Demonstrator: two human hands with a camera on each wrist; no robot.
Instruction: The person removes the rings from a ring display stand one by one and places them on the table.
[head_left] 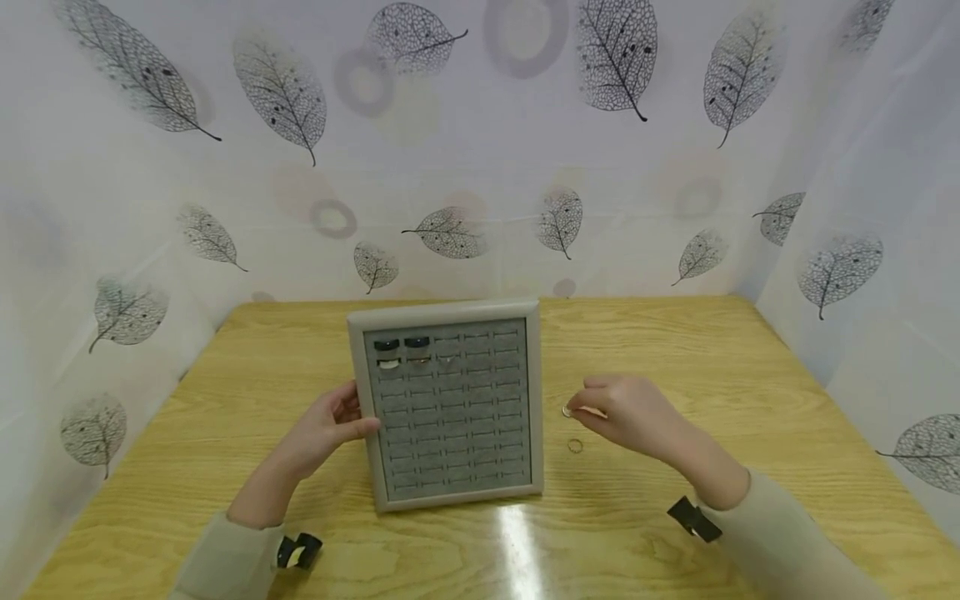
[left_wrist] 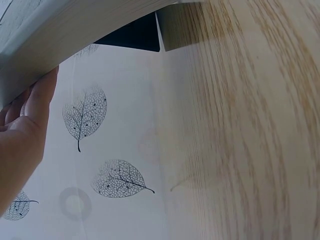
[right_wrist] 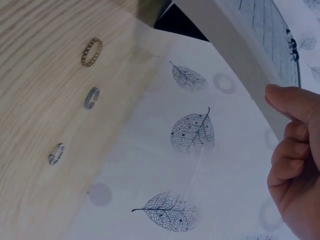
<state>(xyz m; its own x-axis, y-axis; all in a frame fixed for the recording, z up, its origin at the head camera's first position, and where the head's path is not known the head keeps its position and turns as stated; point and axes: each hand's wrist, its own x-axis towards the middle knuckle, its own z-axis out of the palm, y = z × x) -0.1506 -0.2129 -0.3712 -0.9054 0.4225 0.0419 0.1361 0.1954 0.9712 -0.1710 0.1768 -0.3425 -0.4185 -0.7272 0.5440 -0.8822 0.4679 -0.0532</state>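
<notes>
A grey ring display board [head_left: 453, 408] with a pale frame leans upright on the table, several rings set in its two top rows. Two dark bands [head_left: 417, 342] sit in the top row. My left hand [head_left: 330, 427] grips the board's left edge, thumb on the front and fingers behind. To the right of the board, my right hand [head_left: 630, 417] pinches a small silver ring [head_left: 567, 411] between thumb and index fingertips. On the table in the right wrist view lie a gold chain-pattern ring [right_wrist: 91, 52], an open silver ring [right_wrist: 92, 98] and a thin silver ring [right_wrist: 56, 154].
A wooden table [head_left: 225, 400] lies under everything. White sheeting with a leaf print [head_left: 450, 150] stands round its back and sides. Behind the board, a black support [left_wrist: 135, 35] props it up. Black wrist straps [head_left: 693, 518] sit by both cuffs.
</notes>
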